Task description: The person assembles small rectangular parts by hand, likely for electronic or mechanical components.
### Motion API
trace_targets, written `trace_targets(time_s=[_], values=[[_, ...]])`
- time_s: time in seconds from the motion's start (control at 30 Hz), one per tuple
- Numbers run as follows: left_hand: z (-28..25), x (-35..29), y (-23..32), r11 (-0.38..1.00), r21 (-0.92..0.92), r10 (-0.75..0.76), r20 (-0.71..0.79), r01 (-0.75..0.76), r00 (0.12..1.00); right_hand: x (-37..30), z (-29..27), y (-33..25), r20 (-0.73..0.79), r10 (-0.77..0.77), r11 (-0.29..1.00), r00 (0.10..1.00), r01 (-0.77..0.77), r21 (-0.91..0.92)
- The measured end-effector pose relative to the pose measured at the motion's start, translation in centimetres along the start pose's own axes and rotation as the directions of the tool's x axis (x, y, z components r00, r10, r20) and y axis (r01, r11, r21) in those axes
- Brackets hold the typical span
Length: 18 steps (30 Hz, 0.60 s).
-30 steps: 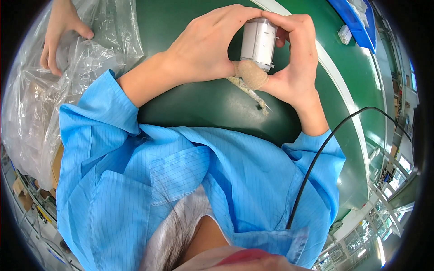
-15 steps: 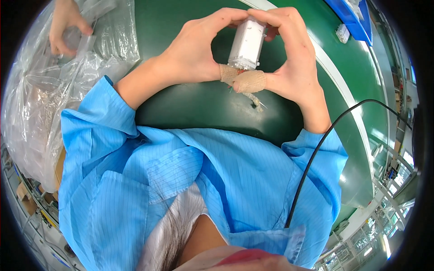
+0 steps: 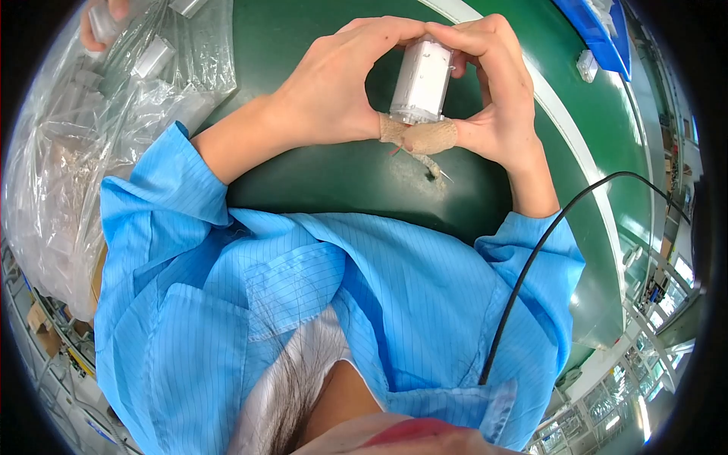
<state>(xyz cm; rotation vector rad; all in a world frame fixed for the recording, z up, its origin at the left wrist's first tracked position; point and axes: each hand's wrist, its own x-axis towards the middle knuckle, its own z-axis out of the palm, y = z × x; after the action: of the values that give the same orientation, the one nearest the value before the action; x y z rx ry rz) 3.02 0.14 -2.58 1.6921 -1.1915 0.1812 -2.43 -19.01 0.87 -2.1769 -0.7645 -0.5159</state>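
Between my two hands is a white block-shaped part with a clear cover (image 3: 422, 80), held over the green table (image 3: 334, 178). My left hand (image 3: 341, 80) presses its fingertips on the far end and its thumb at the near end. My right hand (image 3: 493, 91) grips the same part from the other side, fingers at the far end and thumb at the near end. Tan wraps (image 3: 429, 137) cover both thumb tips, which meet at the near end. A frayed tan strip (image 3: 429, 165) hangs from there. The thumbs hide the part's near edge.
At the left lies a large clear plastic bag (image 3: 64, 197) with several clear-and-white parts in it. Another person's hand (image 3: 95, 26) is at its far edge. A blue bin (image 3: 603, 34) stands far right, beside a small white part (image 3: 586, 66). A black cable (image 3: 523, 277) arcs at the right.
Both my hands and the held part have shifted slightly right. The other person's hand has moved farther away over the bag, and white parts now show there.
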Motion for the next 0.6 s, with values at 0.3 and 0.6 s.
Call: trace_targets(time_s=[0.3, 0.6], values=[[0.4, 0.2, -0.2, 0.998, 0.059, -0.018, -0.023, 0.019, 1.0, -0.1, 0.1, 0.3, 0.015, -0.006, 1.0, 1.0, 0.006, -0.004], [0.6, 0.2, -0.5, 0.995, 0.085, -0.042, -0.008, 0.043, 0.999, -0.5, 0.5, 0.9, 0.041, 0.139, 0.979, 0.99, -0.143, 0.144]])
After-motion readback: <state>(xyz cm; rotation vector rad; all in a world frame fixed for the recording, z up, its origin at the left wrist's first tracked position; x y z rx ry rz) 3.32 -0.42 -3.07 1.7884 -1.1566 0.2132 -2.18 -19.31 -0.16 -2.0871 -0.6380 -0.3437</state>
